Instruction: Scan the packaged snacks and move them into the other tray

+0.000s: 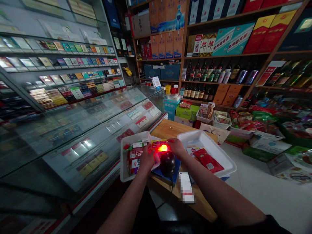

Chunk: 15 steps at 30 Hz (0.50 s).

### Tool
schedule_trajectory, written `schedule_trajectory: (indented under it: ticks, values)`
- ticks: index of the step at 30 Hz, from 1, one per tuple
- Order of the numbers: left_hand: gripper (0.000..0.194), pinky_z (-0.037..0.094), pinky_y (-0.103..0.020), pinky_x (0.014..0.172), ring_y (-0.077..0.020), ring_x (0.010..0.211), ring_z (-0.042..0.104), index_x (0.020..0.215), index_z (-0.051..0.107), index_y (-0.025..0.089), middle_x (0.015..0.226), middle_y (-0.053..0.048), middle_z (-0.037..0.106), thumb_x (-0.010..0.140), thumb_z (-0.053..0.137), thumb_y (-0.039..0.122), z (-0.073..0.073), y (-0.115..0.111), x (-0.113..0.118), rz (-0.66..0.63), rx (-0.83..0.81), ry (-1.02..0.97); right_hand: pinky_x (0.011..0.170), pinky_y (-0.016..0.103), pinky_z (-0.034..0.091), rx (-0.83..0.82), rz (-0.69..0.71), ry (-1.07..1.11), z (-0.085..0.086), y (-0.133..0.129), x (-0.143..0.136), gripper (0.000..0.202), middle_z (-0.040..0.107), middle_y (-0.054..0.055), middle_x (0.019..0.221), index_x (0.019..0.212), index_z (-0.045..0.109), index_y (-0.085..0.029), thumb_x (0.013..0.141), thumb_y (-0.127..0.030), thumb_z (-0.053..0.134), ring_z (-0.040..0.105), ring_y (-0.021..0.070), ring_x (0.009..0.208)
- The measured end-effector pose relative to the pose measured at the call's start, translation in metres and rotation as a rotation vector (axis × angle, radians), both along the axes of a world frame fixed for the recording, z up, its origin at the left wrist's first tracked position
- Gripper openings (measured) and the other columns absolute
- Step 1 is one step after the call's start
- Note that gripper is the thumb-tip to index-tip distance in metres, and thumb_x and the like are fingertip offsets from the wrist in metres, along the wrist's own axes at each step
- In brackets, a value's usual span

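Shelves [219,56] are lining the shop; left hand [147,156] and right hand [177,148] are pinching a packet [156,142], which I'm wanting flat, steady, facing the scanner [167,164]

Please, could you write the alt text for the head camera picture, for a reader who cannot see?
Left hand and right hand hold a red-lit packet at a black scanner, between two white trays of packets on a wooden table. Glass counter left, shelves with bottles and boxes behind.
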State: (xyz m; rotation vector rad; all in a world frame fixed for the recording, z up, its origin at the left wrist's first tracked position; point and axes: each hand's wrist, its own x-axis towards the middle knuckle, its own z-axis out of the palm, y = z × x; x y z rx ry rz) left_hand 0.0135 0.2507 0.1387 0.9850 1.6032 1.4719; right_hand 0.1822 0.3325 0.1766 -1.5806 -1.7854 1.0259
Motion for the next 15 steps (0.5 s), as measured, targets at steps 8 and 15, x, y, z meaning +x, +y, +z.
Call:
schedule_trajectory:
  ticks: [8,15]
  values:
    - [0.039,0.042,-0.044,0.114,-0.0251,0.134,0.057,0.125,0.056,0.018,0.141,-0.016,0.062,0.086,0.063,0.019,0.006,0.003,0.009,-0.005,0.054,-0.038,0.074,0.024,0.051,0.024,-0.029,0.097,-0.007,0.0,0.002,0.03,0.077,0.004,0.084,0.106,0.079,-0.017,0.083,-0.022,0.061,0.069,0.0161,0.075]
    - [0.043,0.043,-0.043,0.114,-0.0248,0.131,0.06,0.127,0.057,0.018,0.139,-0.015,0.063,0.085,0.063,0.017,0.021,0.007,0.024,-0.004,0.098,0.103,0.08,0.025,0.052,0.095,-0.084,0.081,0.008,0.003,0.021,0.031,0.078,0.009,0.102,0.111,0.076,-0.013,0.084,-0.023,0.062,0.072,0.0192,0.092]
